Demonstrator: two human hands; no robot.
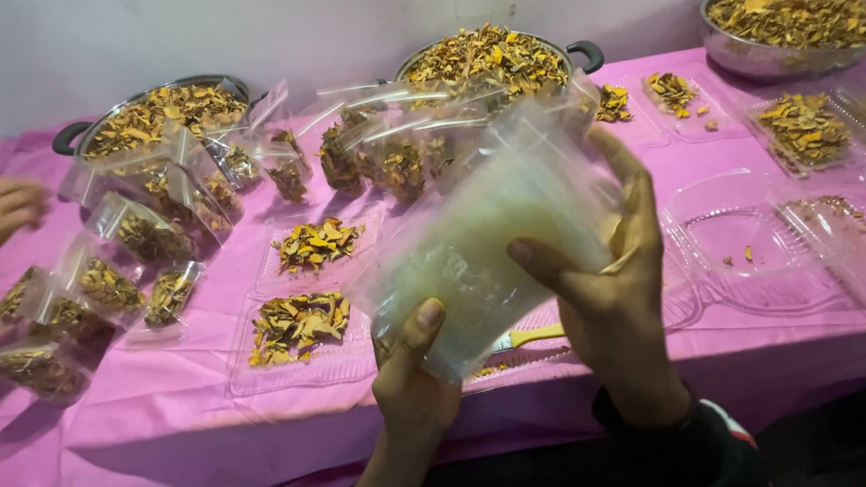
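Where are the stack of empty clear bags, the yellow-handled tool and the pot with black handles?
Stack of clear bags (473, 246): head view, middle of the stack.
Yellow-handled tool (536, 334): head view, on the handle.
Pot with black handles (587, 52): head view, on its right handle.

Tilted stack of clear bags (473, 246)
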